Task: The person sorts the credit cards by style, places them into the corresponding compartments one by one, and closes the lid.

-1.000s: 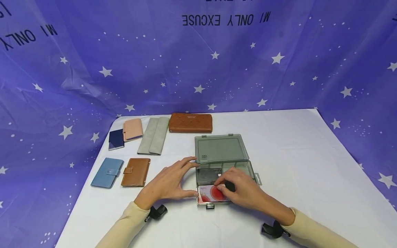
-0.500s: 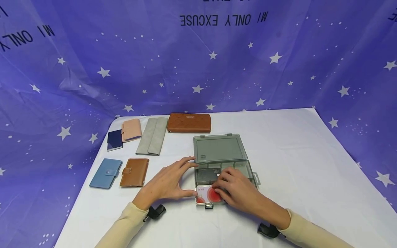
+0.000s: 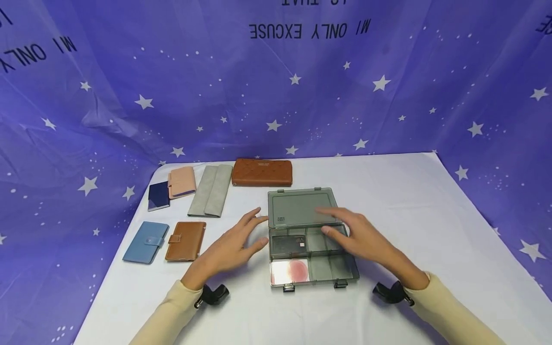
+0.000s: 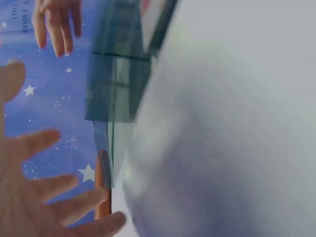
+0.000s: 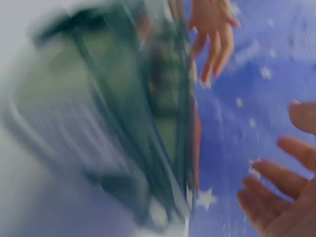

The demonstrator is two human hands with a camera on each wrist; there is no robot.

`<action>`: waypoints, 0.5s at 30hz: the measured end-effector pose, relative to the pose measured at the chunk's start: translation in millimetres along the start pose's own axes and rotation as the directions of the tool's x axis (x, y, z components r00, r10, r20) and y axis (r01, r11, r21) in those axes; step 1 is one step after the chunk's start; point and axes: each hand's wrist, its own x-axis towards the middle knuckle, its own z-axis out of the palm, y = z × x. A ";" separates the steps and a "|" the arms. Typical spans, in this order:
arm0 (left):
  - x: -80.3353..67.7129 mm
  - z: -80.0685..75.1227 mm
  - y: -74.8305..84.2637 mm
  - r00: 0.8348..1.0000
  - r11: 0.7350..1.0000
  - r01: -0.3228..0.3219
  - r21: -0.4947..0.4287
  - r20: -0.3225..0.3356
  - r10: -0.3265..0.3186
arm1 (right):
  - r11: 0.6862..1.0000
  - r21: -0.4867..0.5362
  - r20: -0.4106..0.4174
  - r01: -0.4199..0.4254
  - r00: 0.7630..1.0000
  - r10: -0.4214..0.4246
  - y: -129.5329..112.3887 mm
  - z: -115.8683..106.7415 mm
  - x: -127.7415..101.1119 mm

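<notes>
A smoky green clear plastic box (image 3: 320,268) with compartments lies on the white table, its lid (image 3: 302,207) folded back. A black card (image 3: 288,245) marked VIP lies in the back left compartment. In the front left one sits a white card with a red circle (image 3: 290,272). My left hand (image 3: 235,243) is at the box's left side, fingers spread and holding nothing. Over the right part of the box hovers my right hand (image 3: 360,233), its fingers loosely extended with nothing in them. Both wrist views show spread fingers; the box (image 5: 113,113) is blurred in the right wrist view.
At the back stands a brown zip wallet (image 3: 262,172), beside a grey folding wallet (image 3: 210,190). Farther left lie a pink wallet (image 3: 181,182), a dark blue card holder (image 3: 159,196), a blue wallet (image 3: 146,242) and a brown snap wallet (image 3: 186,241).
My right hand has let go of the red-and-white card, which now lies in the front left compartment, and has lifted away to the right. My left hand has drawn slightly back from the box.
</notes>
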 end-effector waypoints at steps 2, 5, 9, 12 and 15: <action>3.5 -1.6 1.6 0.999 0.999 0.030 -0.039 -0.036 -0.031 | 0.994 0.047 -0.038 -0.096 0.995 0.098 13.3 -11.1 3.9; 12.2 -3.2 4.2 0.991 0.993 0.085 -0.081 -0.097 -0.093 | 0.978 0.076 -0.041 -0.194 0.979 0.197 32.9 -20.7 7.8; 30.9 -1.5 4.8 0.968 0.975 0.151 -0.161 -0.173 -0.179 | 0.962 0.114 0.005 -0.247 0.969 0.248 54.9 -19.1 12.2; 45.4 3.7 2.5 0.957 0.935 0.179 -0.307 -0.166 -0.238 | 0.944 0.164 0.047 -0.285 0.959 0.281 66.5 -12.1 14.5; 56.0 10.6 0.0 0.954 0.845 0.190 -0.499 -0.110 -0.280 | 0.924 0.183 0.072 -0.337 0.941 0.329 72.6 -6.9 14.8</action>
